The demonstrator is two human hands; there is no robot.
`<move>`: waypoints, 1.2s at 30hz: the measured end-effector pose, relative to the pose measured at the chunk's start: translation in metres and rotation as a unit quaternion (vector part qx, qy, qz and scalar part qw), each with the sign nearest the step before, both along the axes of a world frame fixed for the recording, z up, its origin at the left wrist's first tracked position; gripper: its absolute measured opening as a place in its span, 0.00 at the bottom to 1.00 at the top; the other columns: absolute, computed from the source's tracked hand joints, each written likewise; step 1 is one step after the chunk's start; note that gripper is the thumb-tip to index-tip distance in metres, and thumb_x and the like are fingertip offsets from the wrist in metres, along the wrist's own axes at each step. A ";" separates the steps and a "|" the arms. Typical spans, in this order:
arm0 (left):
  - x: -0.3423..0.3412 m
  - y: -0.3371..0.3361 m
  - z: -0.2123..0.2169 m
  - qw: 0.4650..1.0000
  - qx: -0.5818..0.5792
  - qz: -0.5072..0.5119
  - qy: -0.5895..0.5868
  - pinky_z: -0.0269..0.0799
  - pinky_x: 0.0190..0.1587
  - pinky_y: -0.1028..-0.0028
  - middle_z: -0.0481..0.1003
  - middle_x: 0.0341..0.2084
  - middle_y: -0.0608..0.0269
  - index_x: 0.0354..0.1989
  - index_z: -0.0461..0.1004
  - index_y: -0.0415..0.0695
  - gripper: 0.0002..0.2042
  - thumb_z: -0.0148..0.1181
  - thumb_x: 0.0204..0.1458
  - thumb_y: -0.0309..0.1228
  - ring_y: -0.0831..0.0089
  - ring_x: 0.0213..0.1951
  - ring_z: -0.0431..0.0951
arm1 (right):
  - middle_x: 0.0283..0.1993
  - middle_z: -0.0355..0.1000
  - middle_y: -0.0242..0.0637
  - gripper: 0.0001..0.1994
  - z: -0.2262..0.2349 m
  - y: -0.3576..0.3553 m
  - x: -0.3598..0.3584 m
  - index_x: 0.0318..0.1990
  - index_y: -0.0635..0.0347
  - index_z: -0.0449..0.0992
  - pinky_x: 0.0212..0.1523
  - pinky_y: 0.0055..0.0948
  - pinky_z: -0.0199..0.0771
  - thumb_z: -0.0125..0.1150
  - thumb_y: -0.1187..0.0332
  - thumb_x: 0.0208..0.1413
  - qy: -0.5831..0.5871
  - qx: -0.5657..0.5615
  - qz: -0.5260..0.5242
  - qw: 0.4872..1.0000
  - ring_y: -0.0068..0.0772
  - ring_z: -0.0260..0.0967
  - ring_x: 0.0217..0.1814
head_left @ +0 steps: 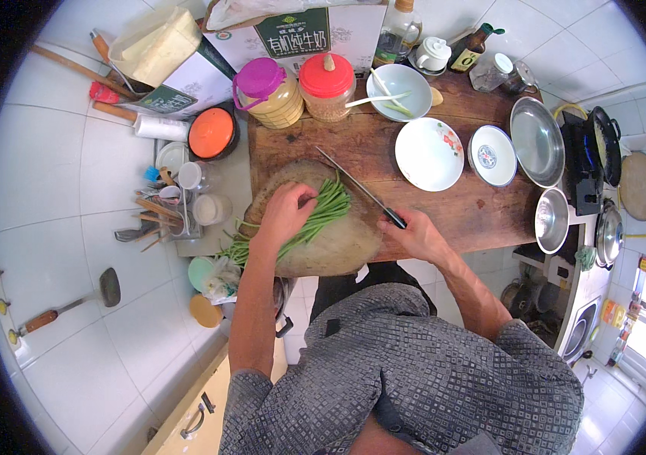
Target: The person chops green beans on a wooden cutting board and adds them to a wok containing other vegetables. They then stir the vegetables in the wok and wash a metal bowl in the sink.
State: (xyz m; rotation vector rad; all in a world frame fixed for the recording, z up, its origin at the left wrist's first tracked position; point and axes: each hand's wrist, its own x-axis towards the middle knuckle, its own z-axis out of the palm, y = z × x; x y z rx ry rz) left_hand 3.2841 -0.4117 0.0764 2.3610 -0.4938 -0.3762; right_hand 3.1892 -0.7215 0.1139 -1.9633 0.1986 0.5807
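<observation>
A bunch of long, thin green beans [329,203] lies slantwise across a round wooden chopping board [349,246]. My left hand [289,211] rests on the bunch, its fingers curled and closed on some of the beans. In my right hand [418,236], at the board's right side, is the black handle of a kitchen knife [359,184]. Its blade points up and to the left, apart from the beans, with the tip beyond their far end. More bean ends [238,249] stick out over the board's left edge, partly behind my left forearm.
On the wooden table [474,220], a white plate [429,154], a bowl [492,155] and metal basins [538,142] stand to the right. Behind the board are a purple-lidded jar [270,95], a red-lidded jar [328,89] and a bowl with pale green stalks [398,87].
</observation>
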 end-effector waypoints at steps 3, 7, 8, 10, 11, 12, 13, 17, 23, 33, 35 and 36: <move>0.003 0.001 0.000 0.996 -0.046 0.030 0.072 0.78 0.47 0.63 0.84 0.40 0.51 0.45 0.80 0.39 0.10 0.68 0.59 0.29 0.58 0.43 0.84 | 0.31 0.78 0.43 0.16 -0.003 0.000 -0.001 0.46 0.65 0.82 0.40 0.36 0.77 0.66 0.58 0.65 -0.001 -0.001 -0.003 1.000 0.26 0.73 0.35; 0.001 0.004 0.004 0.984 -0.090 0.089 0.123 0.79 0.47 0.63 0.84 0.39 0.51 0.45 0.81 0.39 0.09 0.67 0.59 0.28 0.59 0.42 0.85 | 0.31 0.78 0.42 0.16 -0.006 0.001 -0.005 0.46 0.65 0.82 0.40 0.36 0.77 0.67 0.58 0.65 0.000 0.004 -0.011 1.000 0.26 0.73 0.35; -0.001 0.006 0.006 0.985 -0.091 0.093 0.110 0.79 0.47 0.62 0.84 0.39 0.50 0.44 0.81 0.39 0.08 0.66 0.59 0.27 0.57 0.43 0.85 | 0.30 0.78 0.42 0.17 -0.005 0.001 -0.006 0.46 0.65 0.82 0.40 0.36 0.77 0.67 0.58 0.65 0.002 0.006 -0.014 1.000 0.26 0.73 0.35; -0.003 0.010 0.011 0.992 -0.071 0.080 0.068 0.79 0.47 0.59 0.83 0.39 0.49 0.44 0.81 0.40 0.08 0.65 0.58 0.26 0.54 0.44 0.84 | 0.30 0.77 0.42 0.17 -0.001 0.002 -0.007 0.46 0.65 0.82 0.40 0.36 0.77 0.67 0.58 0.65 0.005 0.007 -0.017 1.000 0.26 0.73 0.35; -0.004 0.013 0.013 0.996 -0.049 0.063 0.039 0.79 0.48 0.58 0.83 0.39 0.49 0.44 0.81 0.39 0.08 0.65 0.58 0.26 0.52 0.44 0.84 | 0.30 0.78 0.42 0.17 0.001 0.003 -0.008 0.46 0.65 0.82 0.40 0.36 0.77 0.67 0.58 0.65 0.009 0.007 -0.016 1.000 0.26 0.73 0.35; -0.005 0.016 0.014 0.999 -0.027 0.046 0.010 0.79 0.48 0.57 0.83 0.39 0.49 0.44 0.81 0.39 0.08 0.65 0.57 0.25 0.51 0.44 0.84 | 0.31 0.78 0.41 0.17 0.003 0.003 -0.008 0.46 0.65 0.82 0.40 0.36 0.77 0.67 0.58 0.65 0.012 0.004 -0.014 1.000 0.26 0.73 0.35; -0.006 0.018 0.015 0.999 -0.008 0.043 0.014 0.78 0.48 0.56 0.83 0.39 0.49 0.44 0.81 0.40 0.08 0.65 0.57 0.25 0.50 0.45 0.83 | 0.31 0.78 0.41 0.16 0.004 0.003 -0.008 0.46 0.65 0.82 0.41 0.36 0.77 0.67 0.58 0.65 0.014 0.000 -0.010 1.000 0.26 0.74 0.36; -0.007 0.023 0.010 0.998 0.057 0.010 -0.019 0.77 0.50 0.55 0.82 0.40 0.50 0.43 0.81 0.41 0.08 0.65 0.56 0.26 0.47 0.47 0.80 | 0.32 0.76 0.34 0.16 0.002 0.004 -0.011 0.48 0.65 0.82 0.40 0.32 0.74 0.67 0.59 0.66 0.020 0.009 -0.009 1.000 0.23 0.70 0.37; -0.026 0.012 0.000 0.984 0.117 -0.004 -0.131 0.73 0.54 0.53 0.80 0.43 0.49 0.46 0.80 0.40 0.15 0.68 0.58 0.37 0.46 0.48 0.77 | 0.34 0.77 0.40 0.16 -0.005 0.011 -0.026 0.49 0.65 0.80 0.42 0.35 0.77 0.66 0.59 0.67 -0.036 0.007 -0.034 0.999 0.25 0.73 0.38; -0.060 -0.003 -0.005 0.953 0.149 0.000 -0.264 0.57 0.73 0.44 0.76 0.52 0.50 0.55 0.76 0.36 0.30 0.71 0.52 0.48 0.51 0.59 0.72 | 0.33 0.70 0.27 0.26 0.040 0.049 -0.062 0.74 0.60 0.67 0.33 0.25 0.70 0.56 0.58 0.75 0.032 0.186 -0.129 0.973 0.18 0.64 0.33; -0.063 -0.004 -0.009 0.953 0.160 0.007 -0.255 0.57 0.73 0.44 0.76 0.55 0.49 0.56 0.75 0.36 0.30 0.71 0.53 0.48 0.51 0.59 0.73 | 0.32 0.69 0.26 0.26 0.035 0.053 -0.064 0.75 0.59 0.66 0.32 0.25 0.69 0.56 0.58 0.75 0.037 0.209 -0.110 0.971 0.18 0.64 0.32; -0.065 -0.004 -0.010 0.953 0.167 0.010 -0.251 0.57 0.73 0.43 0.76 0.56 0.49 0.57 0.75 0.36 0.31 0.71 0.53 0.48 0.50 0.58 0.74 | 0.33 0.70 0.26 0.26 0.031 0.054 -0.065 0.74 0.58 0.68 0.34 0.25 0.69 0.54 0.57 0.76 0.043 0.191 -0.104 0.975 0.18 0.64 0.33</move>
